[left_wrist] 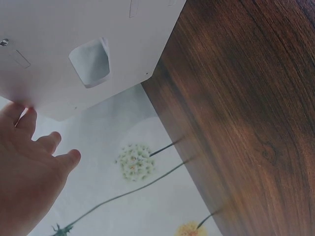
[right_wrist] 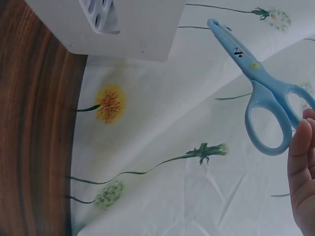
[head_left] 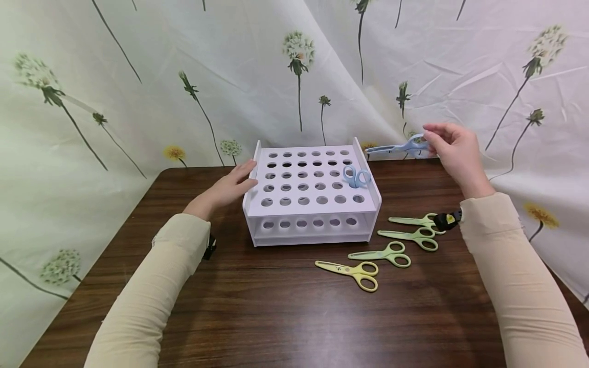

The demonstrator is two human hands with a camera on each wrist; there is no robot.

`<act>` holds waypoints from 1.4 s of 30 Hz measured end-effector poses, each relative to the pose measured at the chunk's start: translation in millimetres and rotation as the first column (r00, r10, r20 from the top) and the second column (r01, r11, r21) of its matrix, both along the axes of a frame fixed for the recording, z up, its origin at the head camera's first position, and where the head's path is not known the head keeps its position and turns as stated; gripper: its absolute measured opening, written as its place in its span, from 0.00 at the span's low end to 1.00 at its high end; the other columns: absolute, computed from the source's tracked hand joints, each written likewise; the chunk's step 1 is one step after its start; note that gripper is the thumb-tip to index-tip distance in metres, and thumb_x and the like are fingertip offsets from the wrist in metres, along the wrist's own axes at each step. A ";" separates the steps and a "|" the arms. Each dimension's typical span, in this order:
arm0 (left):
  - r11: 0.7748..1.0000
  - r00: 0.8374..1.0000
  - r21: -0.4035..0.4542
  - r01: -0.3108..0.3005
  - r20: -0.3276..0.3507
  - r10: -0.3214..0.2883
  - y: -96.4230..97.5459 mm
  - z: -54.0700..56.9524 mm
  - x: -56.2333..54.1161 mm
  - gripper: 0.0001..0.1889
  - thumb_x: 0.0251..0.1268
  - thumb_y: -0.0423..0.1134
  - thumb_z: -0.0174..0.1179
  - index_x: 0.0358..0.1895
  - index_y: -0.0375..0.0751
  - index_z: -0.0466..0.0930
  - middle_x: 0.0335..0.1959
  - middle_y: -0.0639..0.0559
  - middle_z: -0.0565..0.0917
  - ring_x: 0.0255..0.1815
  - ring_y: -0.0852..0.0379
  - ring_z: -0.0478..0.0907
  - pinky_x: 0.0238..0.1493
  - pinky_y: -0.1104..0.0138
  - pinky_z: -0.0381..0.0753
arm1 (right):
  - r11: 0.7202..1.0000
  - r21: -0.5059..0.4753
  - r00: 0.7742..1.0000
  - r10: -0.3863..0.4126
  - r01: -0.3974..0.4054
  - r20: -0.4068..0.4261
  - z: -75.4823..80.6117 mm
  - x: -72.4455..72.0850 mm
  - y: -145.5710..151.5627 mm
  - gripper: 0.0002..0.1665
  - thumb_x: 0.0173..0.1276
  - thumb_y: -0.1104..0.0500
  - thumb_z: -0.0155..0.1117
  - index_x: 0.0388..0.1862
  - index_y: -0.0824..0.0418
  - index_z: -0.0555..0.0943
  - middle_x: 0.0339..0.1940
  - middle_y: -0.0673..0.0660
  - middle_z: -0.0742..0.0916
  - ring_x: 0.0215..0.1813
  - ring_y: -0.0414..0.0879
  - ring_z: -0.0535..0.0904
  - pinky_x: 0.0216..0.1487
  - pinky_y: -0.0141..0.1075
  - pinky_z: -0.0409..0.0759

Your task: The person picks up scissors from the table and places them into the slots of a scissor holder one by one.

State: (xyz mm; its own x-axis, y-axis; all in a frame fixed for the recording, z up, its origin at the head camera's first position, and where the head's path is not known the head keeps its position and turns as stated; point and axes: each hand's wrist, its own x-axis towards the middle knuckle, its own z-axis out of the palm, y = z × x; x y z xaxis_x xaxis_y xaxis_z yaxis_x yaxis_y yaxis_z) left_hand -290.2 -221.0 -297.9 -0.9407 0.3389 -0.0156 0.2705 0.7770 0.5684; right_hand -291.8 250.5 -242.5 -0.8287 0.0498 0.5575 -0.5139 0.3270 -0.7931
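Blue scissors [right_wrist: 266,88] are pinched by one handle in my right hand [head_left: 457,153], held in the air beyond the right side of the white rack [head_left: 313,204]. Their blades point left toward the rack. My left hand [head_left: 225,188] rests its fingertips on the rack's left side panel, also seen in the left wrist view. A second pair of blue scissors [head_left: 355,178] stands in a hole near the rack's right edge, handles up. The rack's top has rows of round holes.
Yellow scissors [head_left: 347,271] lie on the brown table [head_left: 257,312] before the rack. Several green scissors [head_left: 384,254] lie to their right, running back beneath the right forearm. A curtain [head_left: 221,66] with dandelion prints hangs behind the table.
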 end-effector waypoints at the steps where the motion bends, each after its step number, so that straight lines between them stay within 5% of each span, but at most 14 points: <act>1: 1.000 1.000 0.001 -0.001 -0.003 0.001 0.0 -0.2 0.0 0.35 0.70 0.57 0.40 0.74 0.51 0.42 0.74 0.56 0.40 0.72 0.53 0.31 0.67 0.48 0.38 | 1.000 -0.009 1.000 0.017 -0.017 -0.007 1.0 0.4 -1.5 0.09 0.63 0.67 0.61 0.39 0.58 0.84 0.25 0.47 0.83 0.22 0.36 0.76 0.26 0.24 0.76; 7: 1.000 1.000 0.002 0.000 -0.005 0.000 0.1 -0.8 -0.4 0.35 0.70 0.57 0.40 0.74 0.50 0.41 0.74 0.56 0.40 0.72 0.52 0.31 0.67 0.49 0.38 | 0.989 -0.046 0.987 0.136 -0.140 -0.083 4.6 3.5 -11.8 0.13 0.61 0.73 0.59 0.37 0.58 0.84 0.27 0.50 0.84 0.22 0.37 0.77 0.26 0.24 0.77; 15: 1.000 1.000 0.006 -0.003 0.003 0.003 0.2 -1.7 -0.9 0.34 0.70 0.57 0.41 0.74 0.52 0.40 0.74 0.56 0.40 0.72 0.52 0.30 0.67 0.49 0.37 | 0.978 -0.024 0.973 0.205 -0.209 -0.109 7.9 5.5 -25.0 0.16 0.61 0.76 0.58 0.37 0.58 0.83 0.28 0.48 0.84 0.22 0.37 0.78 0.27 0.24 0.77; 23: 1.000 1.000 0.014 -0.004 0.001 0.004 0.0 -0.8 0.0 0.35 0.69 0.57 0.41 0.74 0.52 0.41 0.74 0.57 0.40 0.72 0.53 0.30 0.67 0.49 0.38 | 0.973 0.071 0.970 0.225 -0.218 -0.096 11.5 12.1 -39.5 0.16 0.61 0.75 0.59 0.38 0.56 0.83 0.28 0.48 0.84 0.23 0.38 0.79 0.28 0.25 0.77; 33: 1.000 1.000 0.006 -0.001 0.004 0.001 -1.5 -1.8 -0.7 0.35 0.69 0.58 0.40 0.74 0.52 0.41 0.74 0.57 0.40 0.72 0.54 0.30 0.67 0.49 0.38 | 0.964 0.185 0.970 0.213 -0.189 -0.120 5.6 9.3 -52.2 0.11 0.60 0.73 0.62 0.43 0.73 0.80 0.30 0.57 0.85 0.25 0.40 0.79 0.29 0.26 0.76; 42: 1.000 1.000 0.001 0.006 -0.004 -0.006 -1.6 -2.0 -1.0 0.35 0.70 0.57 0.40 0.74 0.52 0.41 0.74 0.56 0.40 0.72 0.53 0.30 0.67 0.49 0.37 | 0.956 0.196 0.966 0.242 -0.221 -0.092 1.6 8.4 -65.0 0.12 0.59 0.74 0.62 0.43 0.75 0.79 0.31 0.50 0.84 0.27 0.38 0.79 0.32 0.27 0.77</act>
